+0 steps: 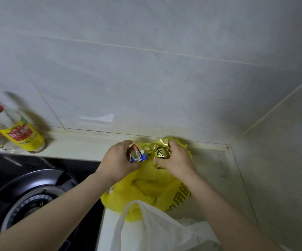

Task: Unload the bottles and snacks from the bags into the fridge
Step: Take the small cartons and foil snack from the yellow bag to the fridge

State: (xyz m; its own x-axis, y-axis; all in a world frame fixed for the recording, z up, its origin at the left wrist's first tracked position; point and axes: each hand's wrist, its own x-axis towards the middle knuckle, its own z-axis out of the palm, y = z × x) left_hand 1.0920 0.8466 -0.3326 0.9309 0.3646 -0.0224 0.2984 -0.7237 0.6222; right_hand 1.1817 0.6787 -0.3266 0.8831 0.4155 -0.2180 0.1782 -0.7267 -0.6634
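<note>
A yellow plastic bag (152, 191) with dark printed characters lies on the pale counter against the tiled wall. Above its far end, my left hand (118, 163) grips a small red, white and blue snack packet (136, 154). Right beside it, my right hand (176, 161) clutches a crinkled gold foil snack packet (156, 151). The two packets touch between my hands. A white translucent plastic bag (153, 230) sits in front of the yellow one, near the bottom of the view. No fridge is in view.
A glass bottle with a yellow label and red cap (14, 131) stands at the left against the wall. A black gas hob with a round burner (32, 198) fills the lower left. The counter (213, 171) ends in a tiled corner at the right.
</note>
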